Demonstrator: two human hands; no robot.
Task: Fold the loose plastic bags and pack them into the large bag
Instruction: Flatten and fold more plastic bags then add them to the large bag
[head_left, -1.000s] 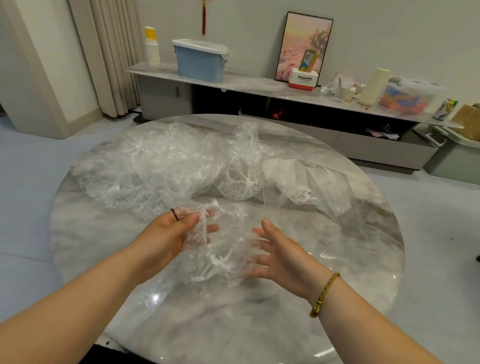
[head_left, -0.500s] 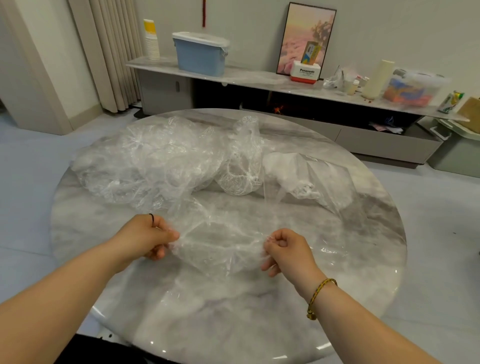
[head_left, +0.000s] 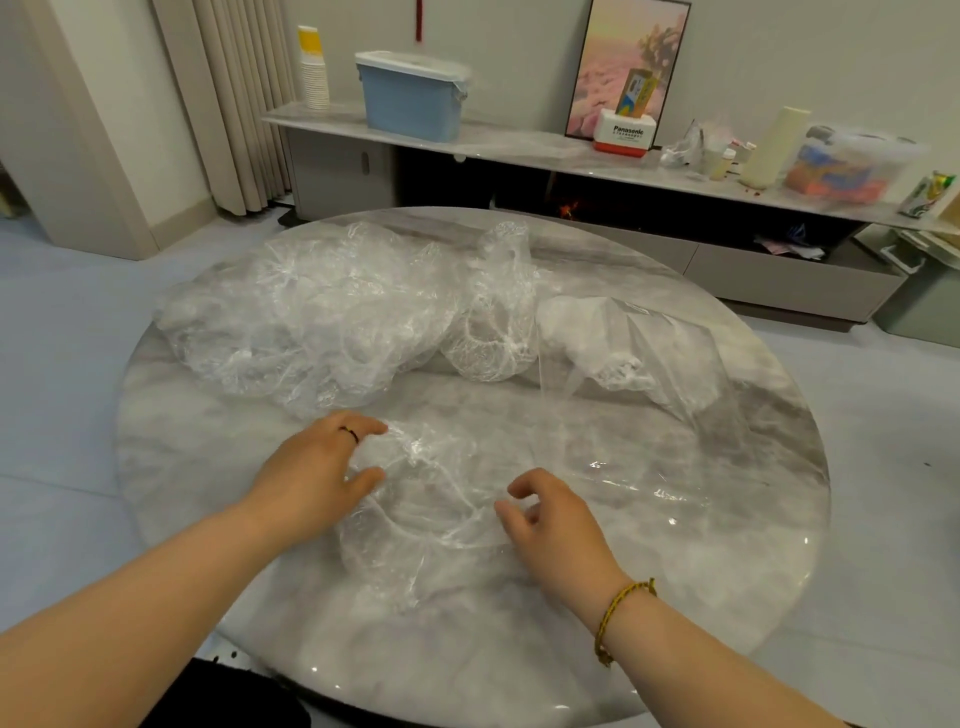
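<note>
Crumpled bag (head_left: 431, 514) flat on table (head_left: 675, 597); long axis unclear.

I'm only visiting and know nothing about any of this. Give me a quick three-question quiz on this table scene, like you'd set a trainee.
1. True or false: the bag between the left hand and the right hand lies on the table.
2. Which wrist wears the braided bracelet? A: left. B: right.
3. Fill in: the heap of crumpled bags sits on the table's far ___ side.

Key: 1 true; 2 B; 3 left.
</note>
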